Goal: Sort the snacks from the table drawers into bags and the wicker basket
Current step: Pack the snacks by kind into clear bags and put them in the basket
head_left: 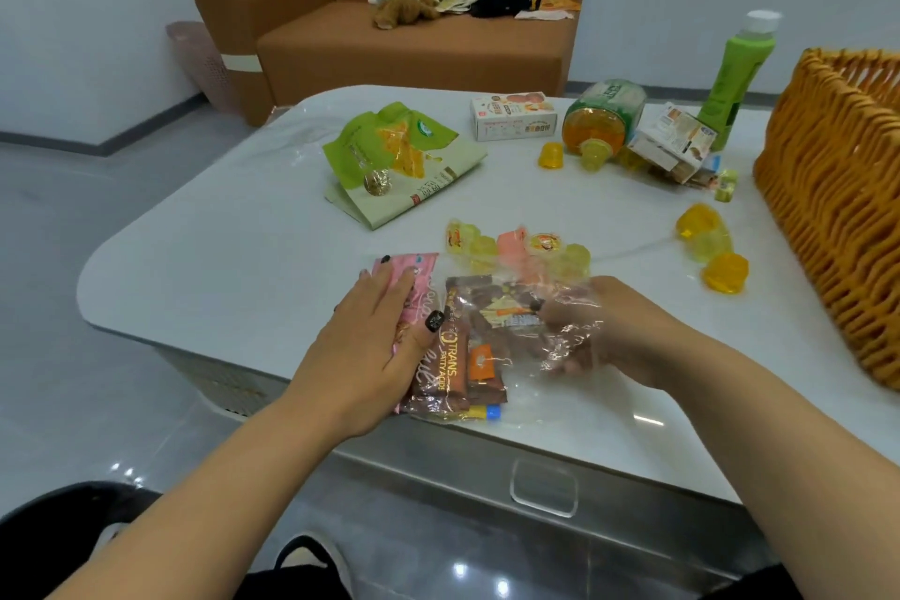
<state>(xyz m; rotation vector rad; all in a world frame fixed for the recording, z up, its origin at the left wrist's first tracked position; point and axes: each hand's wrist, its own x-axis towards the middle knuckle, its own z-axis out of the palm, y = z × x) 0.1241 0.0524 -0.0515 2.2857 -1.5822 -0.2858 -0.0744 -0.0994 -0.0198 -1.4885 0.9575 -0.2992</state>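
Note:
My left hand (375,336) lies flat, fingers straight, on a pink snack packet (419,270) and the brown snack bars (455,356) at the table's near edge. My right hand (604,331) is inside a clear plastic bag (560,322), its fingers curled round the brown wrapped snacks in the bag. A second clear bag of yellow jelly cups (521,251) lies just behind. The wicker basket (837,205) stands at the right edge. Loose yellow jelly cups (711,244) sit between the bags and the basket.
A green snack pouch (389,146) lies on a flat packet at mid table. At the back are a white box (514,117), a tipped jar of jelly cups (601,119), a small carton (674,141) and a green bottle (735,73). A drawer handle (543,487) shows below the white table (219,258). A brown sofa (389,39) stands behind.

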